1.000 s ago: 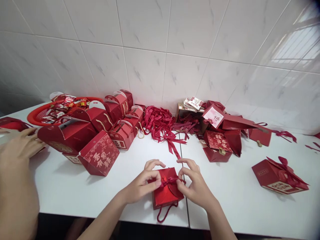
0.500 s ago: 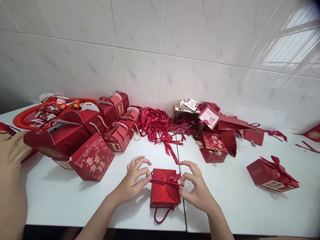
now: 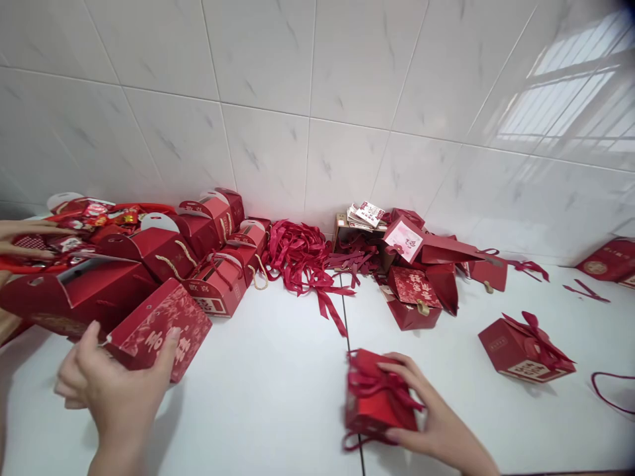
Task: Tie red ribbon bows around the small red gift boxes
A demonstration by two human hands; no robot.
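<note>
My right hand (image 3: 421, 410) grips a small red gift box (image 3: 364, 416) from its right side, fingers over the top and thumb low at the near edge. A dark red ribbon bow (image 3: 377, 385) lies across the lid, and a cord handle loops out at the near side. My left hand (image 3: 116, 390), fingers and thumb spread, is at a red box with gold lettering (image 3: 191, 324). Its thumb overlaps the printed face; whether it presses on the box I cannot tell.
Behind stand several red handled boxes (image 3: 218, 284), a ribbon heap (image 3: 297, 254) and a jumble of red boxes (image 3: 417, 317). Another person's hand (image 3: 30, 238) is in the red basket of sweets (image 3: 22, 269). A bow-tied box (image 3: 501, 350) sits at the right.
Both hands have let go of the ribbon ends. My left hand has gone left to the lettered box. My right hand has taken the bow-tied box and shifted it right.
</note>
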